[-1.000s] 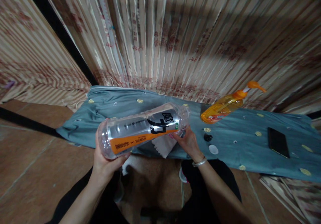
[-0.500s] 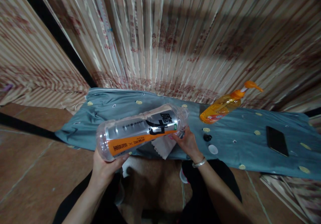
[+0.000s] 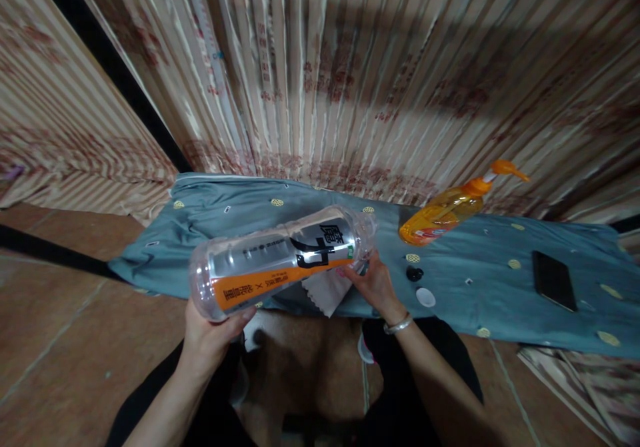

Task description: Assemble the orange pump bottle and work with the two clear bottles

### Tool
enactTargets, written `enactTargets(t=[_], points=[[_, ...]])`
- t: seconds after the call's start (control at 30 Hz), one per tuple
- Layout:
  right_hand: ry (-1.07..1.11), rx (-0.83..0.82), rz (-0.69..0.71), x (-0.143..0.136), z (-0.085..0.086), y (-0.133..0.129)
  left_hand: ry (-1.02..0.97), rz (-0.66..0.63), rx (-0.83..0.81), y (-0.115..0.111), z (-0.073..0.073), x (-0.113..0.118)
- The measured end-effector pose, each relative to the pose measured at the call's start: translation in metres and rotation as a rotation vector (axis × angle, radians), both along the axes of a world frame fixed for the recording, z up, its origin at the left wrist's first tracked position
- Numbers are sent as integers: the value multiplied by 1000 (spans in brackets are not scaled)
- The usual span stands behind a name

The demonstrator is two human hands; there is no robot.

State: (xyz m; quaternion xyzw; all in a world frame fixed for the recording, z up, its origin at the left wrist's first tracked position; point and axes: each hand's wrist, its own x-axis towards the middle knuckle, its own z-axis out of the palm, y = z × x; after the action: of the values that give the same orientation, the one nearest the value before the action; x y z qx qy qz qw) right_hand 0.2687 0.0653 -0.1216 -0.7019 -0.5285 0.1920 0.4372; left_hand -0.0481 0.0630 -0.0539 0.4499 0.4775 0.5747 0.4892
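Note:
A large clear plastic bottle (image 3: 280, 260) with an orange and silver label lies tilted across the middle of the view, its neck to the right. My left hand (image 3: 210, 333) is closed around its base end. Near the neck, my right hand (image 3: 373, 283) grips the bottle from below, a silver bangle on the wrist. A white cloth (image 3: 327, 291) with a scalloped edge hangs or lies under the bottle beside my right hand; whether the fingers touch it is unclear. No cap shows on the neck.
On the blue-green cloth-covered surface (image 3: 500, 280) are an orange pump bottle (image 3: 443, 215), a small black object (image 3: 414, 273), a white disc (image 3: 425, 297) and a black phone (image 3: 554, 280). A striped curtain (image 3: 350, 87) hangs behind. A black pole (image 3: 110, 67) slants at the left.

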Motion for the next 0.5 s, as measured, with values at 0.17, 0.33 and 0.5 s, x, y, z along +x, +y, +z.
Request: enactTargets(t=[0.17, 0.33, 0.5], points=[[-13, 0, -10, -1, 0, -1, -13, -14, 1, 3, -4, -5], [-28, 5, -10, -1, 2, -1, -23, -43, -7, 4, -3, -6], [-26, -2, -5, -2, 3, 0, -20, 9, -16, 1, 0, 0]])
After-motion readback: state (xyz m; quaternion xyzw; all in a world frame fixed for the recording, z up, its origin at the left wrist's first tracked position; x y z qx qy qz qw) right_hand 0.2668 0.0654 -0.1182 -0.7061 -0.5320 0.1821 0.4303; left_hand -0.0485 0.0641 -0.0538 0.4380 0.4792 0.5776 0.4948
